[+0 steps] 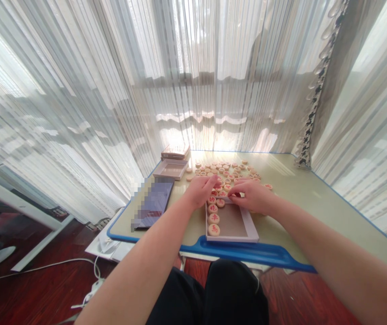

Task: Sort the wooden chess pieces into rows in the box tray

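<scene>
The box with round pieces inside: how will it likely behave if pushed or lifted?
The box would probably slide rather than tip, being low and wide. Its round pieces may shift if it tilts, since bare space remains beside them. Its thin-looking walls might flex.

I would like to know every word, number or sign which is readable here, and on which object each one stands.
"馬": first piece, in the box's near-left corner.
"車": second piece, just beyond.
"炮", probably: third piece.
"帥": fourth piece.
"馬": fifth piece, right of the fourth.
"兵", probably: sixth piece, between the left hand and right hand.
The other pieces are too small or blurred to read.
</scene>
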Motion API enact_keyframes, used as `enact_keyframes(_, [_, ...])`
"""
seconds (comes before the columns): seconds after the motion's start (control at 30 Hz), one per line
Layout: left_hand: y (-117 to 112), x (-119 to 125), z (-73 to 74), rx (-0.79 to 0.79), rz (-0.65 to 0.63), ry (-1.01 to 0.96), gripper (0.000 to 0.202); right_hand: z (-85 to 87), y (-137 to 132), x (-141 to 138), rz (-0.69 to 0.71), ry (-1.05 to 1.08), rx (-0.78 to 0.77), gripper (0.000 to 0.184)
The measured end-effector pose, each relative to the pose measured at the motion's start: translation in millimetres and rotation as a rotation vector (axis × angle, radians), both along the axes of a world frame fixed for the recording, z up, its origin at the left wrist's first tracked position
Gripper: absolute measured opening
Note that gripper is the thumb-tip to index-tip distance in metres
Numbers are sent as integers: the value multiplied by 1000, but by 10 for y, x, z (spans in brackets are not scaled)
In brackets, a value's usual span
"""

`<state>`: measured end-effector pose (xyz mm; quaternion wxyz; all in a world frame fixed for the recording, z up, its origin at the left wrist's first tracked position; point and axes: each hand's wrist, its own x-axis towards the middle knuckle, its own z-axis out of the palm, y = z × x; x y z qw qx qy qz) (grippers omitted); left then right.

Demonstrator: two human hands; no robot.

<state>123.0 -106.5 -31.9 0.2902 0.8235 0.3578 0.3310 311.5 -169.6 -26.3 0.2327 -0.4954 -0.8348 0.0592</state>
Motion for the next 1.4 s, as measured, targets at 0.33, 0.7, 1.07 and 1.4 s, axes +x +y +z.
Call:
enact_keyframes(0.33, [25, 30, -26, -72, -55, -179, 57, 15, 94, 79, -322, 361, -101, 27])
enact_keyframes(0.7, [156, -13, -34, 75, -29, -322, 73, 26, 203, 283, -496, 153, 35, 30])
enact_keyframes(1.07, [111, 25, -4, 17, -72, -222, 73, -112, 292, 365, -532, -31, 73, 31])
enact_keyframes(1.4, [363, 421, 390, 111, 51, 122, 22, -96, 305, 309, -505, -65, -15, 28])
